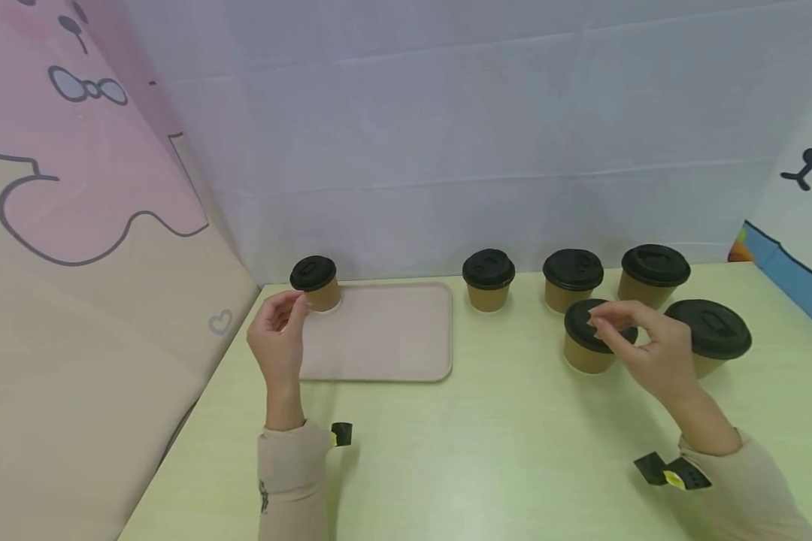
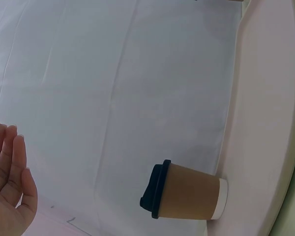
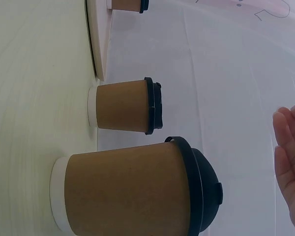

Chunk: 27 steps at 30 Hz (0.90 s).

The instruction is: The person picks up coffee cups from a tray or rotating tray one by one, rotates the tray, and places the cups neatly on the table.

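A small brown paper cup with a black lid (image 1: pixel 325 295) stands upright on the back left corner of a pale pink tray (image 1: pixel 379 338). My left hand (image 1: pixel 280 334) is raised in front of that cup and overlaps it in the head view. In the left wrist view a gap separates the loosely bent fingers (image 2: pixel 19 150) from the cup (image 2: pixel 189 192), and they hold nothing. On the right, my right hand (image 1: pixel 656 349) hovers with bent, empty fingers in front of another lidded cup (image 1: pixel 585 355). The right wrist view shows its fingers (image 3: pixel 287 135) beyond the cup's lid.
More lidded paper cups stand upright on the pale table: one right of the tray (image 1: pixel 487 294), one further right (image 1: pixel 560 294), a larger one at the back (image 1: pixel 643 289) and another (image 1: pixel 710 330) partly behind my right hand. A white cloth wall (image 1: pixel 406 150) closes off the back.
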Tool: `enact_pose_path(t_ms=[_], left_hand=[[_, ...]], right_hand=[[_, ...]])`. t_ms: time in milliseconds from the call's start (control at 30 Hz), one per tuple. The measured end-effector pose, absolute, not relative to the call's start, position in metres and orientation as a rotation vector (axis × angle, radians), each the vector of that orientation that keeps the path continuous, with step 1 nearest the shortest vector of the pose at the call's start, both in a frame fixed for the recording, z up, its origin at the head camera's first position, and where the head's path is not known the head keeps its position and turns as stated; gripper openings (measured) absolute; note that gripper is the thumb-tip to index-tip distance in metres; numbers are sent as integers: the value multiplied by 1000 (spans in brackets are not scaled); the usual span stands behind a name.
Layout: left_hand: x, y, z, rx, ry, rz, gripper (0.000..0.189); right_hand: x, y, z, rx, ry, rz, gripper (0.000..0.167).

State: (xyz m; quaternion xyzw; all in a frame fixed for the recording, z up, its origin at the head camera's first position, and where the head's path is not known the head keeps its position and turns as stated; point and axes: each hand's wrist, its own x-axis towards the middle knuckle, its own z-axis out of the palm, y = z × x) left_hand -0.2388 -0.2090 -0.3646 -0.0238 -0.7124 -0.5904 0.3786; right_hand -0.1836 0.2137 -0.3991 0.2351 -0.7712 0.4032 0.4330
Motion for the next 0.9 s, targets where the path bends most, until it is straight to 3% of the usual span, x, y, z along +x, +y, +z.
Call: enact_pose_path(t_ms=[267, 500, 733, 900], left_hand=[[-236, -214, -363, -19, -1791, -1533, 20], [-243, -225, -363, 63, -1720, -1659, 14], [-267, -233, -362, 200, -1489, -2056, 2], [-287, -235, -366, 306, -1493, -2098, 22]], right_hand=[[-183, 215, -396, 568, -1894, 1011, 9], [-182, 222, -389, 530, -1853, 990, 26], [-178, 228, -383, 519, -1850, 987, 15], [-176, 233, -380, 553, -1781, 1077, 21]])
